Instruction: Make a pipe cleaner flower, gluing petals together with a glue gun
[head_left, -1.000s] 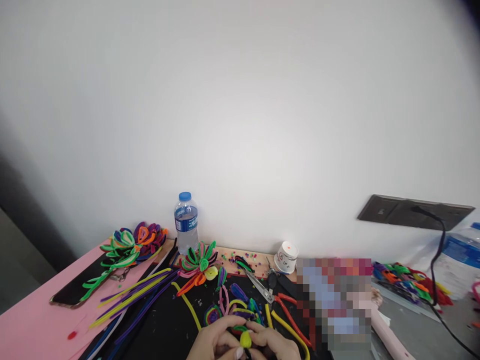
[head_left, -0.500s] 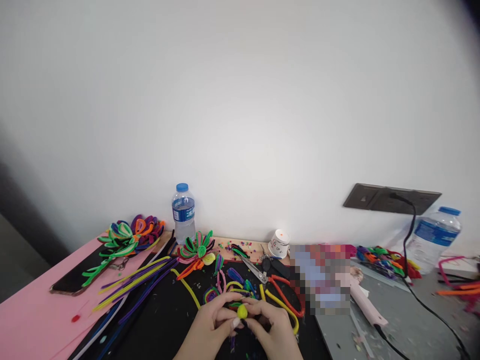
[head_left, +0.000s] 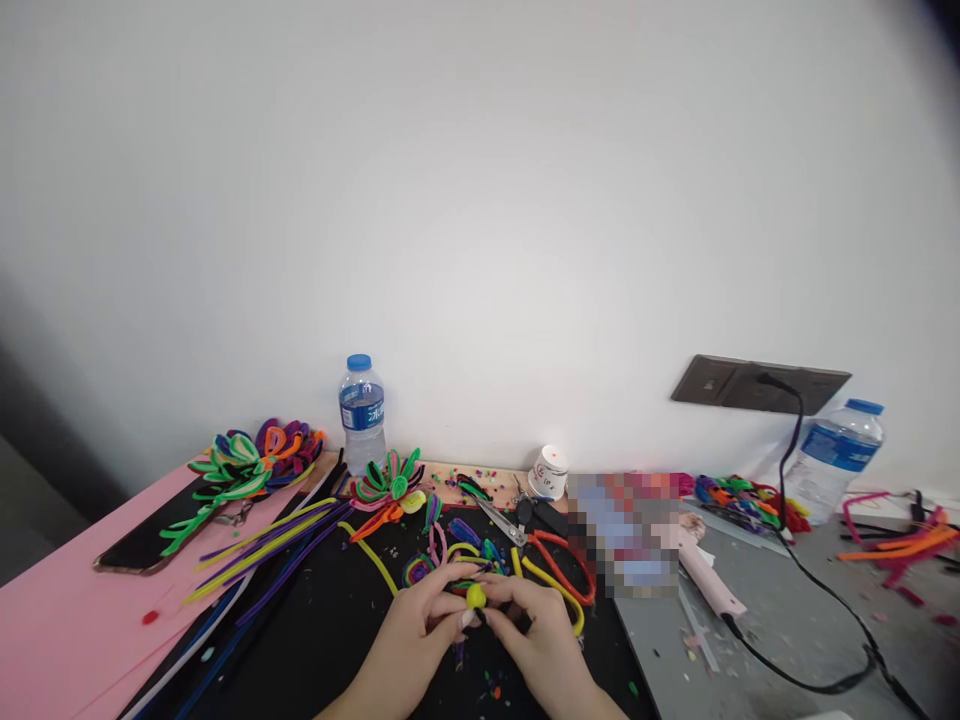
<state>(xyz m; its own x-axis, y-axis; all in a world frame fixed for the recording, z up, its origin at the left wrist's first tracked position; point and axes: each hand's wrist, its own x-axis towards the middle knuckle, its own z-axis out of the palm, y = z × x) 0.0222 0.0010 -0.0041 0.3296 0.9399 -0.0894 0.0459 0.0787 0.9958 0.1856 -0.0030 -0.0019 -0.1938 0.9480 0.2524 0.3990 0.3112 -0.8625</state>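
My left hand (head_left: 420, 625) and my right hand (head_left: 536, 630) meet low in the middle of the view, both closed. Their fingertips pinch a small yellow bud-shaped piece (head_left: 475, 597), perhaps of pipe cleaner, with something dark at its base. Just beyond the fingers lie curled multicoloured pipe-cleaner pieces (head_left: 418, 570), partly hidden by the hands. Scissors (head_left: 501, 521) with red handles rest behind my right hand, beside a bent yellow pipe cleaner (head_left: 551, 577). A green and pink pipe-cleaner flower (head_left: 397, 485) lies farther back on the left.
A water bottle (head_left: 363, 415) and a white paper cup (head_left: 550, 472) stand by the wall. Loose pipe cleaners (head_left: 277, 550) and a phone (head_left: 139, 535) lie left. On the right are a pink corded tool (head_left: 709, 575), its black cable (head_left: 821, 590) and another bottle (head_left: 836, 450).
The view has shifted slightly, so most things sit a little farther left and higher. Both hands keep their pinch on the yellow piece. More colourful scraps show below them.
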